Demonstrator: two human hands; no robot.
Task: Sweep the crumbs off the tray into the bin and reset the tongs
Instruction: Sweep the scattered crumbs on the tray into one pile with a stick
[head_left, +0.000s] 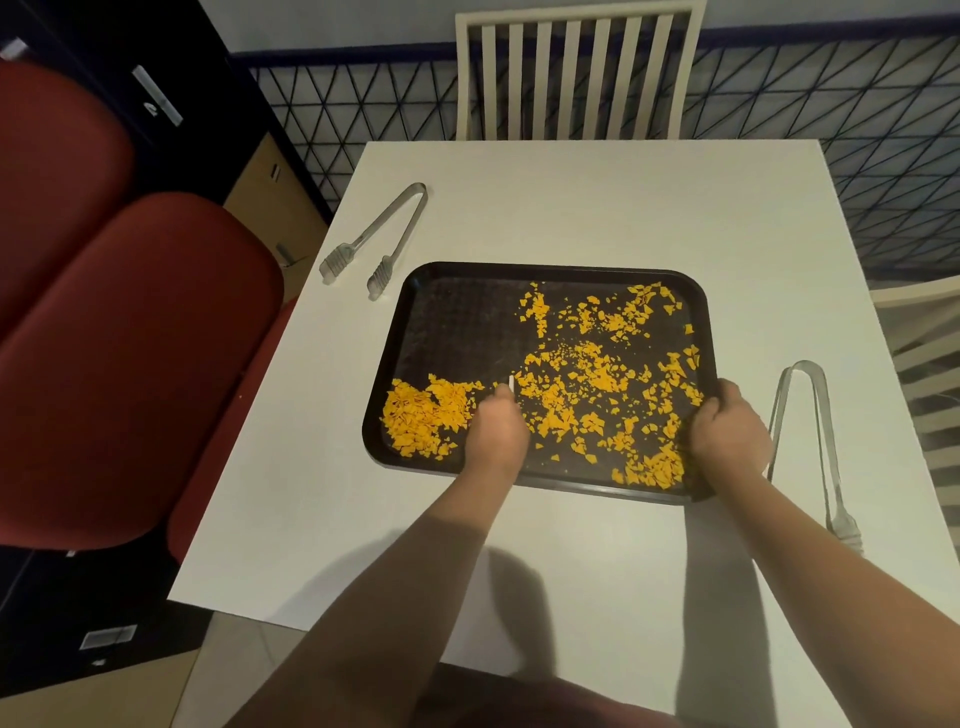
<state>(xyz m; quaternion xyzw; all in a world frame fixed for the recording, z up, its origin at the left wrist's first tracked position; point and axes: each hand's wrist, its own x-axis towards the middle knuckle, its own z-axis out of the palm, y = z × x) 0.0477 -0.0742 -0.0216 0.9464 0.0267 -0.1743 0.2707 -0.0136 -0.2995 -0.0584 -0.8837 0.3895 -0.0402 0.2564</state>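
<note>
Here, from the head view, my right hand (727, 423) gripped the right rim of the dark tray (415, 291), fingers curled over its edge, I judge to keep it from sliding while I swept. My left hand (496, 431) was curled around a small white scraper (511, 384), though I could not tell just what that was; it stood among the orange crumbs (576, 374), just right of a pile (423, 415) gathered in the near-left corner. Most crumbs lay scattered over the tray's middle and right, so the sweeping seemed far from done. One pair of tongs (382, 234) lay on the white table (571, 197) beyond the far-left corner, the other tongs (810, 441) just right of my right hand, both untouched. No bin showed.
</note>
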